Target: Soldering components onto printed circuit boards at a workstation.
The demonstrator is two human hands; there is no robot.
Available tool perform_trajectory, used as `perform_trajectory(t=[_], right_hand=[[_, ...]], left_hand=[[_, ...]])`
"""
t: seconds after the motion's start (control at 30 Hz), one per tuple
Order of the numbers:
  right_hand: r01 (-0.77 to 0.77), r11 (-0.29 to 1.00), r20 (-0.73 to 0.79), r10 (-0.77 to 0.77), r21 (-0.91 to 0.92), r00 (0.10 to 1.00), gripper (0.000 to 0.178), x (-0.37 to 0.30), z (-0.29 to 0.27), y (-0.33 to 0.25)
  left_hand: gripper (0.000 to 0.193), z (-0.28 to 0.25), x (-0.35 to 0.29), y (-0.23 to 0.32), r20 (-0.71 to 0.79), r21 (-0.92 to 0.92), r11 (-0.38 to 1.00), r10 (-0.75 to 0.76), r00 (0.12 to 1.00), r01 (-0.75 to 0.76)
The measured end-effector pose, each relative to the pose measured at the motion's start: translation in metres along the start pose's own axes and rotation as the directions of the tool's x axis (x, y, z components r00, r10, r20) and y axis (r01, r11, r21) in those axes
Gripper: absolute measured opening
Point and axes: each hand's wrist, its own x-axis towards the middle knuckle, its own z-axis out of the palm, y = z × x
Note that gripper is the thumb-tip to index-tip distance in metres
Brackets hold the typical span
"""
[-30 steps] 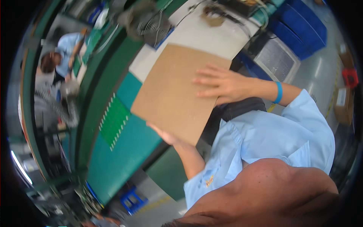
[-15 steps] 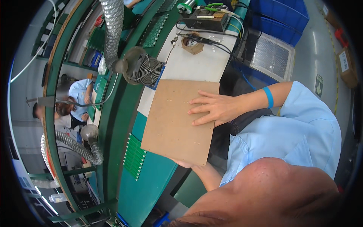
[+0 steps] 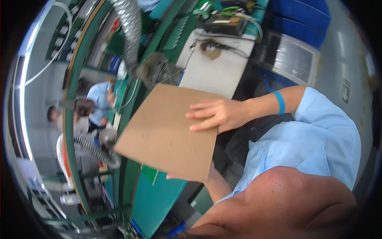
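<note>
A flat brown board (image 3: 167,131), like cardboard or fibreboard, is held tilted above the workbench. My left hand (image 3: 177,176) grips its near lower edge from beneath, fingertips just showing past the rim and the rest hidden. My right hand (image 3: 217,114), with a blue band at the wrist, lies on the board's upper face near its right edge. Its fingers are stretched out flat; the thumb is not visible. Faint small marks dot the surface. Under the lower edge, a green circuit board panel (image 3: 149,174) partly shows on the green bench mat (image 3: 159,203).
Beyond the board lies a white work surface (image 3: 217,75) with a brown holder (image 3: 211,48) and cables. A fan with a round duct hood (image 3: 153,69) stands at the bench's left side. Blue bins (image 3: 300,20) are at upper right. Two people work across the line.
The board has turned and tilted, its left corner swinging outward over the circuit board panel, now mostly covered. More of the white surface shows. Both hands moved with the board; the view shifted slightly.
</note>
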Motion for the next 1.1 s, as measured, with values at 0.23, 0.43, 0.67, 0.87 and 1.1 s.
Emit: perform_trajectory(t=[0.23,0.43,0.67,0.87,1.1], right_hand=[[-0.155,0.798,-0.117,0.271,0.582,0.955,0.056,0.023,0.005,-0.022],[-0.307,0.326,0.05,0.608,0.894,0.792,0.039,-0.061,0.067,0.003],[-0.233,0.108,0.017,0.879,0.967,0.477,0.047,-0.069,0.054,-0.053],[-0.233,-0.005,0.094,0.924,0.972,0.371,0.046,-0.09,0.059,-0.046],[-0.374,-0.054,0.185,0.928,0.926,0.324,0.037,-0.086,0.046,-0.042]], left_hand=[[0.132,-0.005,0.014,-0.008,0.768,0.324,0.799,0.091,0.634,-0.507],[0.108,0.006,0.007,-0.011,0.949,0.313,0.107,-0.073,0.307,-0.944],[0.103,-0.009,0.001,-0.043,0.838,0.407,0.037,-0.412,0.357,-0.913],[0.097,-0.014,0.005,-0.071,0.784,0.408,-0.002,-0.511,0.352,-0.913],[0.091,-0.015,0.009,-0.077,0.806,0.409,-0.044,-0.451,0.383,-0.912]])
